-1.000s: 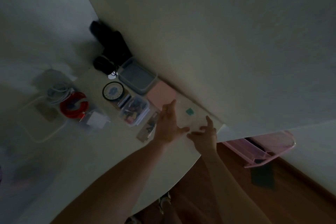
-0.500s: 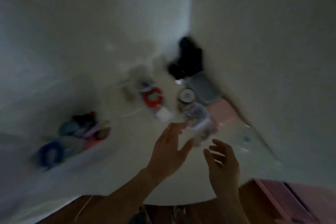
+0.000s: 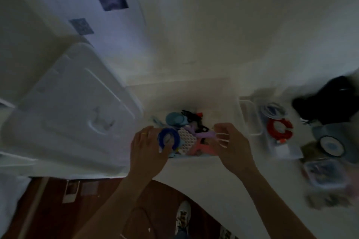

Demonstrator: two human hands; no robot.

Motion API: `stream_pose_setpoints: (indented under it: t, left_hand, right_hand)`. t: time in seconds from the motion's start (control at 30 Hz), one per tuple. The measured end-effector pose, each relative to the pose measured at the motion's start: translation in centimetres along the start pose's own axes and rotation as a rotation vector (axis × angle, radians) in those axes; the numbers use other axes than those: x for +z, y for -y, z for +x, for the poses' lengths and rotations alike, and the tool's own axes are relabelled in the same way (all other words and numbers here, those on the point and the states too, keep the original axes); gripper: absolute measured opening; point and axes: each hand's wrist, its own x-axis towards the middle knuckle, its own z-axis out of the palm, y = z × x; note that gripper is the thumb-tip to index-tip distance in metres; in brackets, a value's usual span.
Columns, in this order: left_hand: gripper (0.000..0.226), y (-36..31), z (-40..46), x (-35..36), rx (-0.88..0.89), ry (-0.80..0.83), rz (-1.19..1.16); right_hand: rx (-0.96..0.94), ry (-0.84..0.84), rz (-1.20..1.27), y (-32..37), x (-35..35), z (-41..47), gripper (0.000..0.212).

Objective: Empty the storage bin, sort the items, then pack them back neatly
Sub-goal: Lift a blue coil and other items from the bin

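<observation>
The white storage bin (image 3: pixel 194 91) stands open in the middle of the white table, with several mixed items at its bottom: a light blue round thing (image 3: pixel 174 119), a white honeycomb piece (image 3: pixel 186 138), a purple strip (image 3: pixel 204 134), a pink piece (image 3: pixel 202 148) and black bits. My left hand (image 3: pixel 147 149) reaches in at the bin's left, its thumb hooked through a blue ring (image 3: pixel 168 137). My right hand (image 3: pixel 233 145) reaches in on the right, fingers curled at the end of the purple strip. Blur hides whether it grips it.
The bin's white lid (image 3: pixel 68 112) lies to the left. To the right lie a white tray (image 3: pixel 250 118), a white cable (image 3: pixel 274 111), a red cable coil (image 3: pixel 279 130), a round black-rimmed disc (image 3: pixel 331 145), a clear box (image 3: pixel 326 174) and a black bag (image 3: pixel 334 105). Below the table edge is wooden floor.
The view has swung left from the sorted items by the wall to the storage bin. Both hands left the flat packet and now reach into the bin.
</observation>
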Motion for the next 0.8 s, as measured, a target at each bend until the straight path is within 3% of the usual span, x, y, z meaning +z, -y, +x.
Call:
stream_pose_setpoints:
  t: [0.1,0.2,0.27,0.4,0.53,0.7,0.8]
  left_hand:
    - [0.075,3.6,2.1,0.5,-0.076,0.249,-0.051]
    - [0.098,5.5,4.8,1.8,0.007,0.402,-0.028]
    - [0.095,5.9,6.5,3.1,0.044,0.503,-0.016]
    - [0.072,6.8,8.5,5.5,0.064,0.678,0.007]
    - [0.034,7.7,9.0,6.0,0.067,0.581,-0.054]
    - [0.027,9.1,8.7,6.0,0.084,0.503,-0.135]
    - [0.028,9.6,8.6,5.5,0.083,0.404,-0.202]
  right_hand:
    - [0.013,0.229,-0.314,0.7,3.0,3.2,0.042]
    - [0.016,0.45,-0.52,1.3,6.0,6.2,0.059]
    - [0.009,0.54,-0.587,0.8,8.0,7.8,0.07]
    - [0.008,0.537,-0.771,-1.5,10.5,9.7,0.082]
    - [-0.017,0.555,-0.92,-2.1,11.3,10.4,0.082]
    - [0.059,0.538,-0.8,-3.3,11.7,10.7,0.082]
    - [0.069,0.451,-0.674,-2.3,10.9,10.7,0.065]
